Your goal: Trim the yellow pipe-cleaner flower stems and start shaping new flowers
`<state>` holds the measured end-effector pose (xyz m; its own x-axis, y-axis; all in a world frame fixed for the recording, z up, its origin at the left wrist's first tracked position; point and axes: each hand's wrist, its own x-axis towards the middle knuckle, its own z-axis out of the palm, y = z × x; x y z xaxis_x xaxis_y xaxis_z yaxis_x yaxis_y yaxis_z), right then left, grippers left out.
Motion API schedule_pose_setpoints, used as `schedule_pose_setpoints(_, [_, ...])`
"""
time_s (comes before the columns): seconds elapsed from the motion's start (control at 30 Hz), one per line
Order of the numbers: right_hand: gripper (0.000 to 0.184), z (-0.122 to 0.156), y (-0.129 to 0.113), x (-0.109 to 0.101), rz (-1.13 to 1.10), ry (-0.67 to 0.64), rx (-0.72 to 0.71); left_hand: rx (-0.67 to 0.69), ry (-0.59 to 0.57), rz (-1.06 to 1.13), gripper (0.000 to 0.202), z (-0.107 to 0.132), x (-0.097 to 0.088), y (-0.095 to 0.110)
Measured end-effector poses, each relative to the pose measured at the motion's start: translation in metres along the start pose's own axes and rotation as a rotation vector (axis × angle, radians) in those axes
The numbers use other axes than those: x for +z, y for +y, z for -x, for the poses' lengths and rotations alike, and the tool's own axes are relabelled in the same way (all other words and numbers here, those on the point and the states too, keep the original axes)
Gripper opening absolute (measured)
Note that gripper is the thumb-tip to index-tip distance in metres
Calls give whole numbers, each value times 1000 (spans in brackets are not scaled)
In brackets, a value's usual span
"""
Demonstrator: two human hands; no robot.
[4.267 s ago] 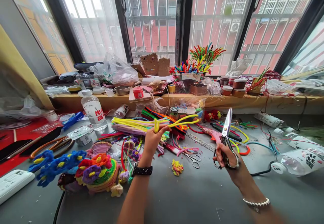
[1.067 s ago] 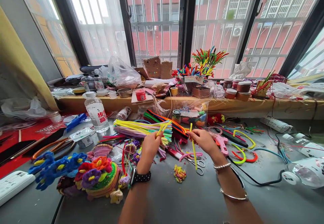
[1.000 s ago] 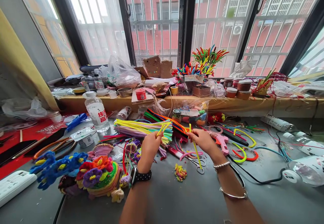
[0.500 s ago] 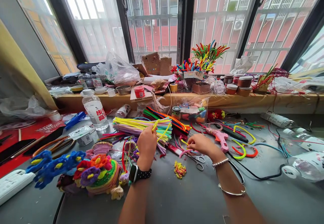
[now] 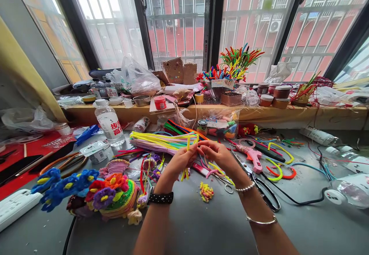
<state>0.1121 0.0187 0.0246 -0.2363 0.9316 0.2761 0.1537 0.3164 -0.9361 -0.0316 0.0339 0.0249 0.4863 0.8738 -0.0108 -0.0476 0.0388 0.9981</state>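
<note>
My left hand (image 5: 179,162) and my right hand (image 5: 218,156) meet above the grey table (image 5: 207,228), fingertips almost touching. Both pinch short yellow pipe cleaner pieces (image 5: 188,144); their ends stick up above the left fingers and hang below the hand. Right behind them lies a bundle of long yellow and pastel pipe cleaners (image 5: 157,141). Large scissors (image 5: 261,189) lie on the table beside my right wrist. A small yellow and pink tuft (image 5: 206,192) sits in front of my hands.
Pipe cleaner flowers (image 5: 95,193) stand at the left, a water bottle (image 5: 108,122) behind them. A pink glue gun (image 5: 252,157), small scissors (image 5: 226,186), cables and bottles lie at the right. The window ledge (image 5: 288,113) holds jars, tins and a pot of coloured stems.
The large scissors, earlier raised in my right hand, now lie on the table. My right hand picked up a yellow piece, dipped to the table, then came over to meet the left.
</note>
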Motion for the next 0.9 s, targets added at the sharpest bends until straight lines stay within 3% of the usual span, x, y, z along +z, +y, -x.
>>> schedule_pose_setpoints(0.17, [27,-1,4,2,-99,32,-7,-39,-65,0,41,-1,5,-4])
schedule_pose_setpoints(0.57, [30,2,5,-25,-79,161,51,-25,4,-77,43,0,-2,-2])
schedule_pose_setpoints(0.73, [30,3,9,-34,-76,210,64,10,146,-6,40,1,-9,1])
schedule_pose_setpoints(0.9, [32,5,11,-39,-11,221,53,109,445,-12,40,-2,-20,-2])
